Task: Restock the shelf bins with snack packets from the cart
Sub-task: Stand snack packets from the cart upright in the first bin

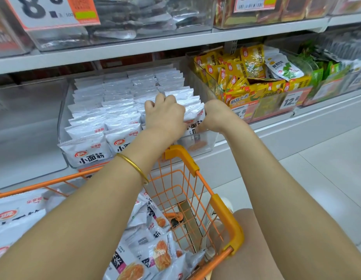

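Packets (107, 110) in bin (62, 118); cart (187, 166) before shelf (123, 49).

Your left hand (164, 114) and right hand (216, 116) grip upright white packets (194, 113) between them, in the right-hand row of the clear bin (63, 118); below, the orange cart (226, 211) holds loose packets (151, 249).
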`<state>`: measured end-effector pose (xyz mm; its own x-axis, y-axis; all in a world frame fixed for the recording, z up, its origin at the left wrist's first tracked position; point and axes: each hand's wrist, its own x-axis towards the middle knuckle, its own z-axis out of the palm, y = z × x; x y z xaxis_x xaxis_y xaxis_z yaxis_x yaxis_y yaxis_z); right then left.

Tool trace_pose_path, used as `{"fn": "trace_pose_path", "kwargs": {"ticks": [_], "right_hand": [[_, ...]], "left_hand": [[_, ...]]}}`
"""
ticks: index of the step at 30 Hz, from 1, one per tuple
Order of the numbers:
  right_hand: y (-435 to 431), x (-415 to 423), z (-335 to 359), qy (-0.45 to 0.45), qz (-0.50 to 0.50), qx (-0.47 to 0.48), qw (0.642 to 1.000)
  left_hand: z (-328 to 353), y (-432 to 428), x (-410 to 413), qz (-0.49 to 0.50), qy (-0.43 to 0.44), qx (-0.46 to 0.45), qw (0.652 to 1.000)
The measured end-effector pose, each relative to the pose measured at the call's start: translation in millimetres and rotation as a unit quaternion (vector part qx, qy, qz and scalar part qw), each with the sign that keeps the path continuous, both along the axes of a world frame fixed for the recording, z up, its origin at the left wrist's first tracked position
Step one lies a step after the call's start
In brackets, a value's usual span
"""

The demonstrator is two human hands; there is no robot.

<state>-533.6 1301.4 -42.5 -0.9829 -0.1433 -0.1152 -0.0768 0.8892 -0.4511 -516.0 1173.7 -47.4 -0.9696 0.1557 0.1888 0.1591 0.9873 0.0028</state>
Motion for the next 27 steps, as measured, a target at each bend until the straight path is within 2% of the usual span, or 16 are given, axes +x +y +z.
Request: {"fn": "trace_pose_path", "kwargs": {"ticks": [3,5,9,15,18,21,24,27], "right_hand": [[-1.0,5.0,-1.1,0.082,-0.022,-0.096,0.992],[-0.1,7.9,-2.7,0.144,-0.024,-0.071,0.987],[0.3,5.0,-7.8,0.124,-0.021,-0.014,0.992],[3.3,9.8,-8.3,0.113,-0.026,-0.043,0.992],[-0.7,19.4,-12.0,0.164,-0.036,0.015,0.986],[-5.6,34.6,-6.7,0.251,-0.074,0.029,0.965],[-12.9,54.2,-2.9,0.312,-0.084,-0.018,0.946],[-37.1,75.2,-6.9,0.298,-0.034,-0.09,0.95]], "left_hand": [[-1.8,2.3,-3.4,-0.008,0.004,-0.034,0.999],[-3.3,4.3,-5.6,-0.017,0.002,-0.054,0.998],[-6.4,10.3,-5.5,-0.019,0.007,-0.084,0.996],[4.5,-3.6,10.8,-0.003,0.047,0.051,0.998],[10.1,-17.1,29.2,-0.009,0.091,0.124,0.988],[13.3,-33.9,52.5,0.021,0.135,0.169,0.976],[13.9,-53.5,80.2,0.062,0.157,0.201,0.965],[10.7,-70.8,110.1,0.091,0.173,0.203,0.959]]}}
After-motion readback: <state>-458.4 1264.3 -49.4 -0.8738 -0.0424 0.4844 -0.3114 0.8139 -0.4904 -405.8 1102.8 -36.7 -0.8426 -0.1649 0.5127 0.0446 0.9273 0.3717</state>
